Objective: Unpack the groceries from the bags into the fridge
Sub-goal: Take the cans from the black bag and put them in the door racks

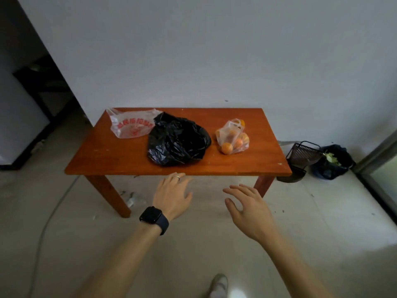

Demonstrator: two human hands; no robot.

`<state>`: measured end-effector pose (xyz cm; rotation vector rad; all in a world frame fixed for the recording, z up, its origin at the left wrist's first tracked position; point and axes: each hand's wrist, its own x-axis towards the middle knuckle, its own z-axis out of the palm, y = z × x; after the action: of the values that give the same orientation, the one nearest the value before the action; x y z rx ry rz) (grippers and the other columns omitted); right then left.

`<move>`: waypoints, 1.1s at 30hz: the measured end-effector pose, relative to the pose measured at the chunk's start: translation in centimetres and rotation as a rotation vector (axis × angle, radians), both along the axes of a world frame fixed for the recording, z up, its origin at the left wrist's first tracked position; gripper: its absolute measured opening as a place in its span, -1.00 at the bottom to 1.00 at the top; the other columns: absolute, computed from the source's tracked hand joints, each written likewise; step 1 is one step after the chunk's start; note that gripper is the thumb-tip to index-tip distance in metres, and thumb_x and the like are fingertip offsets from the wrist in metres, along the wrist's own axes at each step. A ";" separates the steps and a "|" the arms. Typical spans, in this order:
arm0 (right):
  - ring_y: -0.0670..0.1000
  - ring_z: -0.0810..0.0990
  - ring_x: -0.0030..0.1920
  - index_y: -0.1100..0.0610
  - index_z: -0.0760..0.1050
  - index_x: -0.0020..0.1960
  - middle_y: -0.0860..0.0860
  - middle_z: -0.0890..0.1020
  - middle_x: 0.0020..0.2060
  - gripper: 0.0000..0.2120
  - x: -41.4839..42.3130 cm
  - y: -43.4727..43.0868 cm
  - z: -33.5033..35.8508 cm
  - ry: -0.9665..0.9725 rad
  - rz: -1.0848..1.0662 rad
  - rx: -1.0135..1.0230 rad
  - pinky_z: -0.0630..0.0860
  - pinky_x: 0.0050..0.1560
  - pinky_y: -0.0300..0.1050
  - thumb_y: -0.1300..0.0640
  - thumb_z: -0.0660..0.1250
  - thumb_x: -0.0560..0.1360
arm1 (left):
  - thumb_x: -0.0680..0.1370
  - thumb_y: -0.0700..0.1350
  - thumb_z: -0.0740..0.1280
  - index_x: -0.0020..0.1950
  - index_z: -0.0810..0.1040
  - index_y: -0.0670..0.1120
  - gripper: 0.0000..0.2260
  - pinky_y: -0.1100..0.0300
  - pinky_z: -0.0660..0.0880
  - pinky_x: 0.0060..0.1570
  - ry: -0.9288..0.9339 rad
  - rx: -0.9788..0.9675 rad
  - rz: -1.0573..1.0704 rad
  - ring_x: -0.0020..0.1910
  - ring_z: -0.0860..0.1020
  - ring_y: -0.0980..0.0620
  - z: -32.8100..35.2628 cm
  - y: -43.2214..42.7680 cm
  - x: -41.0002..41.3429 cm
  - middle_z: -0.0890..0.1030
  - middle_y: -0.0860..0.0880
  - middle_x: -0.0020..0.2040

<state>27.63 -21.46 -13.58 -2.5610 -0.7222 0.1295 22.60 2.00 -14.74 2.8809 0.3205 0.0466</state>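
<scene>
so basically nothing's unpacked yet as far as I can tell, all three bags are sitting on the wooden table [111, 155] and look untouched. Far left is a see-through bag with red print [131, 127], looks pretty flat, can't make out anything inside. Touching it in the middle is a crumpled black bag [178, 140], opaque, so no idea what's in there. Off to the right, apart from the others, a clear bag [233, 136] holding several oranges [226, 147]. Left hand [173, 193] is empty with fingers spread loose, tips right at the table's front edge; right hand [249, 209] is also empty and relaxed, hanging just short of the table. My guess is the black bag gets grabbed first. There's a white boxy thing [19, 125] at the far left, could be the fridge, too blurry to say. So whole job left: every bag emptied and carried over
</scene>
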 end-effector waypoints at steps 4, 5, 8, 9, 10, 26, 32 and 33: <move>-0.06 0.23 0.51 -0.13 0.42 0.44 -0.16 0.44 0.43 -0.62 3.9 4.1 -1.0 0.004 0.064 -0.016 0.17 0.47 -0.14 -0.12 0.16 0.65 | 0.61 0.07 0.23 0.50 0.34 0.09 -0.55 -0.01 0.19 0.48 0.011 0.020 0.030 0.49 0.25 -0.02 -0.6 4.1 3.1 0.36 0.01 0.49; -0.05 0.25 0.50 -0.12 0.44 0.43 -0.16 0.45 0.41 -0.63 5.1 5.2 -1.5 -0.002 0.081 -0.010 0.19 0.47 -0.14 -0.12 0.17 0.65 | 0.61 0.07 0.24 0.50 0.35 0.09 -0.56 0.00 0.20 0.47 0.009 0.030 0.037 0.48 0.27 -0.02 -0.7 5.1 4.1 0.37 0.01 0.48; -0.03 0.33 0.45 -0.09 0.48 0.39 -0.15 0.51 0.36 -0.65 9.2 8.2 -3.0 -0.003 0.103 0.021 0.27 0.42 -0.12 -0.10 0.22 0.63 | 0.61 0.07 0.24 0.49 0.35 0.09 -0.56 0.04 0.23 0.45 0.012 0.061 0.047 0.47 0.29 -0.02 -1.2 8.0 7.8 0.38 0.01 0.47; -0.03 0.33 0.44 -0.08 0.48 0.39 -0.15 0.51 0.36 -0.64 10.6 9.2 -3.3 0.011 0.105 0.023 0.28 0.41 -0.12 -0.11 0.22 0.63 | 0.61 0.07 0.23 0.50 0.35 0.09 -0.56 0.04 0.23 0.45 0.021 0.067 0.047 0.47 0.29 -0.01 -1.3 8.9 9.2 0.38 0.01 0.47; -0.04 0.33 0.43 -0.07 0.47 0.40 -0.15 0.50 0.36 -0.63 11.9 10.1 -3.7 0.028 0.106 0.023 0.28 0.41 -0.14 -0.11 0.22 0.63 | 0.61 0.06 0.23 0.50 0.34 0.09 -0.55 0.04 0.22 0.46 0.036 0.067 0.045 0.48 0.28 -0.01 -1.4 9.8 10.5 0.38 0.01 0.47; 0.06 0.46 0.38 0.12 0.27 0.53 0.06 0.50 0.39 -0.55 29.1 23.8 -9.7 0.456 0.039 0.119 0.40 0.31 -0.16 0.11 0.18 0.66 | 0.66 0.05 0.16 0.52 0.32 0.02 -0.58 -0.01 0.04 0.54 0.169 0.120 -0.223 0.56 0.12 -0.03 -4.0 19.8 32.6 0.29 -0.02 0.53; 0.15 0.41 0.40 0.06 0.17 0.57 0.07 0.40 0.45 -0.50 35.0 30.1 -13.8 0.744 -0.003 0.045 0.41 0.36 0.05 0.02 0.14 0.65 | 0.65 -0.06 0.18 0.45 0.43 -0.04 -0.64 -0.03 0.25 0.42 0.480 0.348 -0.518 0.42 0.32 -0.11 -8.1 23.7 41.8 0.44 -0.08 0.41; 0.19 0.34 0.44 0.04 0.12 0.59 0.10 0.33 0.48 -0.46 35.7 30.7 -14.5 0.762 -0.022 -0.014 0.37 0.39 0.10 -0.02 0.14 0.65 | 0.63 -0.07 0.21 0.45 0.42 -0.05 -0.63 -0.05 0.26 0.41 0.547 0.394 -0.567 0.41 0.32 -0.13 -8.9 24.2 43.1 0.43 -0.11 0.42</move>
<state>63.33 9.23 -28.09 -2.2534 -0.3864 1.0307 65.72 26.22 -23.63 3.1974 -0.4798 -0.8712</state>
